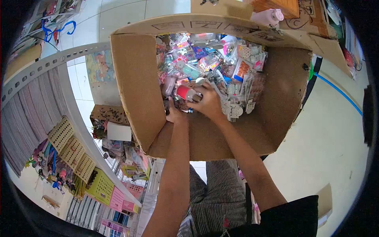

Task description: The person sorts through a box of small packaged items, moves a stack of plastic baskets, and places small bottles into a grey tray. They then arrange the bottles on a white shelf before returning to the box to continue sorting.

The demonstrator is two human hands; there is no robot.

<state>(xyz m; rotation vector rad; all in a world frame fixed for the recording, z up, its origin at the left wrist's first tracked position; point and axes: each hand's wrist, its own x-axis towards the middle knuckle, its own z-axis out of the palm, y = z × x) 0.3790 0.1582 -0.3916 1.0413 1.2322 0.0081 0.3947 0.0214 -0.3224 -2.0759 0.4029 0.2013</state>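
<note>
Inside a deep cardboard box (138,75), my right hand (208,102) is closed around a small red container with a clear end (183,92), tilted to the left. Lower left of it, my left hand (176,115) reaches down by the box's left wall, one finger stretched up and its other fingers mostly hidden. That fingertip is right at the lower end of a pinkish translucent bottle-shaped item (169,85). Around both hands lies a heap of small plastic-wrapped packets (205,61). White cards with small items (236,111) lie to the right of my right hand.
On the left stands a white perforated metal rack (63,75) with stacked sheets, yellow baskets (100,185) and pink baskets (116,198). A smaller open carton (110,114) sits beside the box. Behind the box is a pale pink bottle (268,16). A blue hose (335,89) runs along the right.
</note>
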